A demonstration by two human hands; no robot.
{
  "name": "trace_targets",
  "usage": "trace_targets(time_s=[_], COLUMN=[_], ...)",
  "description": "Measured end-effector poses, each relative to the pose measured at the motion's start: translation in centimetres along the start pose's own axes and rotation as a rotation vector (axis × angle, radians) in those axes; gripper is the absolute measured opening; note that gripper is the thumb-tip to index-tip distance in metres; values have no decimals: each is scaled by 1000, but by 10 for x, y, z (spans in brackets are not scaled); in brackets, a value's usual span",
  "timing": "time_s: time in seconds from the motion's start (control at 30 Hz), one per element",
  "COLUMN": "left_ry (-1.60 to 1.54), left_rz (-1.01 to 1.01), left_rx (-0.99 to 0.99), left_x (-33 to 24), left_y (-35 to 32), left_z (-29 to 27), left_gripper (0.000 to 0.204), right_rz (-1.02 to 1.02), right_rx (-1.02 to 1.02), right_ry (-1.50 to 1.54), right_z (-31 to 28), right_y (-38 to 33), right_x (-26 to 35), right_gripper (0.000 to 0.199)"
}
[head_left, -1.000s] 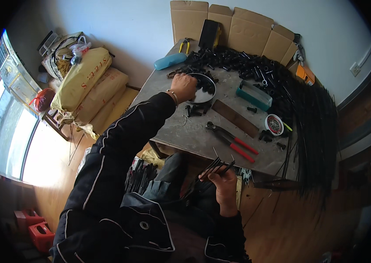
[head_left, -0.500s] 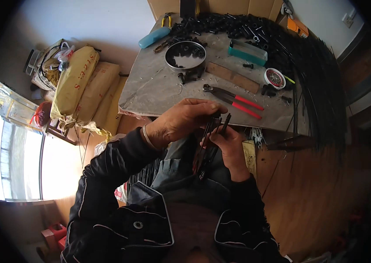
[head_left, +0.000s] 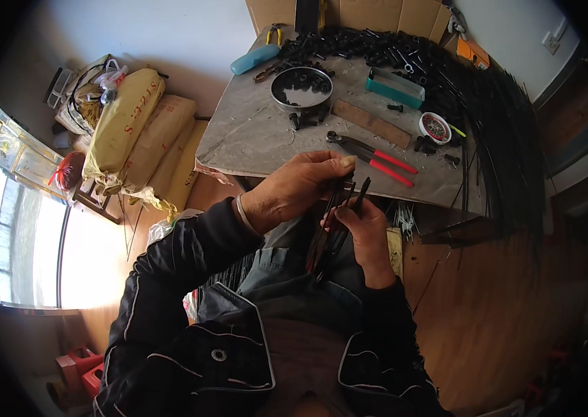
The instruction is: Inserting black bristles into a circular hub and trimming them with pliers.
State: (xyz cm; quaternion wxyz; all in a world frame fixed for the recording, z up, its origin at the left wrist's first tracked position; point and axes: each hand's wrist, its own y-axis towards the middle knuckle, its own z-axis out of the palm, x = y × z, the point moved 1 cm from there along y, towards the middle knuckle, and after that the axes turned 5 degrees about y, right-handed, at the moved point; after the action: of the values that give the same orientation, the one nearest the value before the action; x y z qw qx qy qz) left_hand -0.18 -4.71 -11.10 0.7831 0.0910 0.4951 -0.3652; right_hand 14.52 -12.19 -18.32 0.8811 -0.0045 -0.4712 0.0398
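Above my lap, just off the table's near edge, my left hand (head_left: pixel 297 184) is closed, thumb and fingertips pinched on the top of a small black piece. My right hand (head_left: pixel 365 233) sits slightly lower and to the right, its fingers wrapped round dark slender rods (head_left: pixel 319 251) that slant down toward my lap. Part of this bundle looks brownish; whether it is a tool or loose rods I cannot tell. The pinched piece nearly touches the rods. Beyond my hands, end-cutting pliers with red handles (head_left: pixel 392 167) lie on the table (head_left: pixel 252 132).
On the table are a round tin (head_left: pixel 301 105) with black parts, a teal box (head_left: pixel 396 89), a flat brown bar (head_left: pixel 372 124) and a white cup (head_left: pixel 435 128) of small pieces. Black parts (head_left: pixel 377 52) and long rods (head_left: pixel 509 153) heap behind and right. Yellow sacks (head_left: pixel 121 115) stand left.
The view has shifted slightly, so the table and sacks appear a little displaced. Both hands keep nearly the same grip and position, with the left thumb turned slightly more downward.
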Motion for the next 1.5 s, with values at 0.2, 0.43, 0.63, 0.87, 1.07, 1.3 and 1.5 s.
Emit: trace_targets(time_s=[0.2, 0.43, 0.63, 0.87, 1.07, 1.3, 1.5], left_ry=[30, 3, 7, 10, 31, 382, 312], left_rz=[-32, -25, -23, -30, 39, 192, 197], left_rx=[-25, -20, -55, -120, -120, -91, 138], left_x=[-1, 5, 3, 3, 6, -12, -15], left_y=[1, 7, 6, 5, 6, 1, -6], left_z=[7, 5, 7, 11, 3, 4, 12], left_gripper=[27, 29, 30, 29, 24, 19, 22], right_rz=[5, 2, -7, 9, -23, -18, -18], right_rx=[-15, -19, -18, -37, 0, 13, -19], right_ry=[-23, -2, -20, -56, -112, -70, -62], right_z=[0, -3, 1, 2, 2, 2, -2], right_y=[-1, 1, 2, 1, 3, 4, 3], right_x=[3, 0, 2, 2, -3, -1, 0], right_gripper=[10, 10, 12, 11, 13, 15, 15])
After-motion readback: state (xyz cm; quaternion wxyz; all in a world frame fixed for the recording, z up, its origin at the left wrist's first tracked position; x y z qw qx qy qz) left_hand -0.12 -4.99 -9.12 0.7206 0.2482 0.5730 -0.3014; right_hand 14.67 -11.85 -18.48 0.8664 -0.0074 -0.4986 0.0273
